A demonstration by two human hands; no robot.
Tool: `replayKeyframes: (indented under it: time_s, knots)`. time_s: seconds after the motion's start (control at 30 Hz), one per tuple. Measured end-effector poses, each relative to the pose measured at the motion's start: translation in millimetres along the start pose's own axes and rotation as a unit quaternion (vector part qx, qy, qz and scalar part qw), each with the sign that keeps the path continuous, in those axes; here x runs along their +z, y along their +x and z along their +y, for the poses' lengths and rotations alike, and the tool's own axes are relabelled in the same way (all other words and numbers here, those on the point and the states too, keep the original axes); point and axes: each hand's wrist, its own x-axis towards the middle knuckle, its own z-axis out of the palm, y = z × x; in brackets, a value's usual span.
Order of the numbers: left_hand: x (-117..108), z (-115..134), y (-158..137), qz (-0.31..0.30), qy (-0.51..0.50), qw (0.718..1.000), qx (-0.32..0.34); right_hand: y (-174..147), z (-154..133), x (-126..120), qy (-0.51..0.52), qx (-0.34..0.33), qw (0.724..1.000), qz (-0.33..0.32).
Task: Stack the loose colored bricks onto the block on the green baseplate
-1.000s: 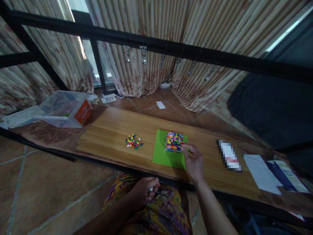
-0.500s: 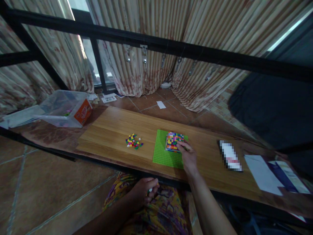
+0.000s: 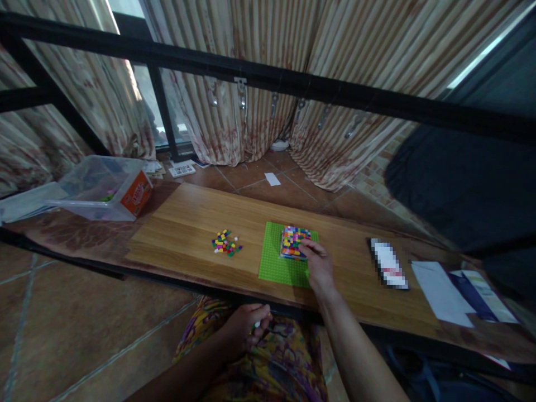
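Observation:
A square build of small multicoloured toy bricks (image 3: 292,237) sits on the green baseplate (image 3: 272,259). From the right, my right hand (image 3: 319,265) reaches over it, thumb and fingers pinched together at the build's top surface. Anything between those fingertips is hidden. Low over my lap, my left hand (image 3: 253,324) is closed around a few small toy bricks, and a white one (image 3: 257,324) shows between the fingers. To the left of the baseplate, a loose pile of small coloured bricks (image 3: 226,243) lies on the wooden board (image 3: 188,218).
A clear plastic bin (image 3: 96,206) with an orange label stands at the far left. On the right lie a blurred-out phone-like object (image 3: 388,263) and white papers (image 3: 441,293). A black metal bar (image 3: 259,81) crosses in front of the curtains (image 3: 251,128).
The whole view has shifted slightly, so things sit a little further left. My right hand stays at the brick build, its fingertips barely moved. My left hand remains closed over my lap.

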Motion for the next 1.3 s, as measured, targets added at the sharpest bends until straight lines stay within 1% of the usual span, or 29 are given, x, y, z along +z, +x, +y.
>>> replayKeyframes:
  time_s: [0.1, 0.17, 0.23, 0.27, 0.3, 0.33, 0.4, 0.43, 0.47, 0.57, 0.7, 0.8, 0.9, 0.97, 1.03, 1.13, 1.2, 1.3]
  knots:
    - [1, 1, -1, 0.001, -0.008, 1.0, 0.01, -3, -3, -3, -0.033, -0.029, 0.999, -0.017]
    - [1, 1, -2, 0.0, -0.015, 1.0, 0.014, -11, -8, -7, -0.086, -0.077, 0.993, -0.001]
    - [0, 0, -2, 0.004, -0.015, 1.0, 0.009, -27, -13, -11, -0.155, -0.131, 0.979, 0.021]
    - [-1, 0, -2, 0.008, -0.014, 1.0, 0.006, -37, -16, -13, -0.185, -0.148, 0.971, 0.02]
    - [-1, 0, -2, 0.014, -0.013, 1.0, 0.005, -48, -18, -15, -0.207, -0.156, 0.966, 0.002]
    - [-1, 0, -2, 0.02, -0.015, 1.0, 0.005, -61, -19, -16, -0.215, -0.149, 0.964, -0.043]
    - [1, 1, -1, 0.032, -0.021, 0.999, 0.012, -87, -20, -17, -0.215, -0.111, 0.957, -0.158]
    - [2, 2, -1, 0.036, -0.026, 0.999, 0.017, -99, -19, -18, -0.216, -0.093, 0.95, -0.203]
    - [3, 2, 0, 0.036, -0.028, 0.999, 0.021, -111, -18, -17, -0.22, -0.081, 0.944, -0.234]
    - [6, 2, 0, 0.026, -0.021, 0.999, 0.029, -133, -16, -16, -0.241, -0.072, 0.931, -0.265]
    - [7, 4, -2, 0.02, -0.015, 0.999, 0.028, -142, -15, -15, -0.252, -0.072, 0.927, -0.269]
    - [7, 7, -4, 0.002, -0.009, 0.999, 0.042, -141, -15, -15, -0.225, -0.065, 0.935, -0.267]
    - [6, 8, -5, -0.015, -0.02, 0.999, 0.038, -140, -15, -17, -0.169, -0.037, 0.953, -0.249]
    - [4, 6, -4, -0.012, -0.043, 0.999, 0.028, -139, -16, -19, -0.12, 0.007, 0.968, -0.222]
    - [3, 5, -4, -0.001, -0.061, 0.998, 0.025, -136, -18, -22, -0.063, 0.072, 0.975, -0.202]
    - [3, 3, -4, 0.008, -0.068, 0.997, 0.025, -132, -23, -23, 0.031, 0.154, 0.969, -0.191]
    - [3, 3, -5, 0.007, -0.068, 0.997, 0.029, -129, -27, -22, 0.081, 0.183, 0.963, -0.18]
    - [4, 4, -6, 0.014, -0.07, 0.997, 0.031, -125, -33, -22, 0.126, 0.21, 0.954, -0.172]
